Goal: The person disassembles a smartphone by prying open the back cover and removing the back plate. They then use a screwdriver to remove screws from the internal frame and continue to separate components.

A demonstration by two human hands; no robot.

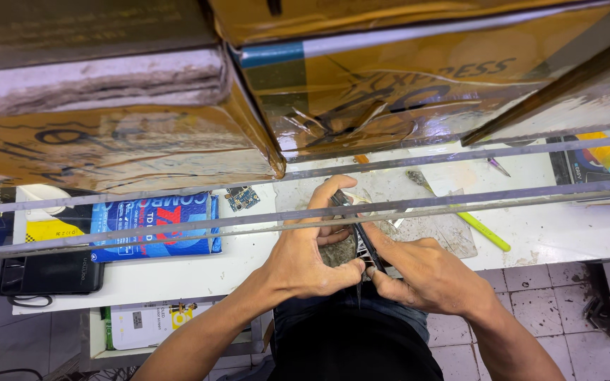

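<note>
Both hands' grips closed on one dark phone (361, 236), left hand (305, 257), right hand (425, 271), one white table (178, 271)

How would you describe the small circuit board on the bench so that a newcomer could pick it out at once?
Start at the white workbench below the taped cardboard boxes. Go to the blue printed package lying flat at its left; just past that package's upper right corner, left of the left hand, lies the small circuit board. It is the only tiny, dark blue square with exposed components.

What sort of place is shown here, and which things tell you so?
Probably a small electronics repair bench: a loose circuit board, boxed parts on the white table, and both hands, left hand and right hand, on a thin dark tool.
</note>
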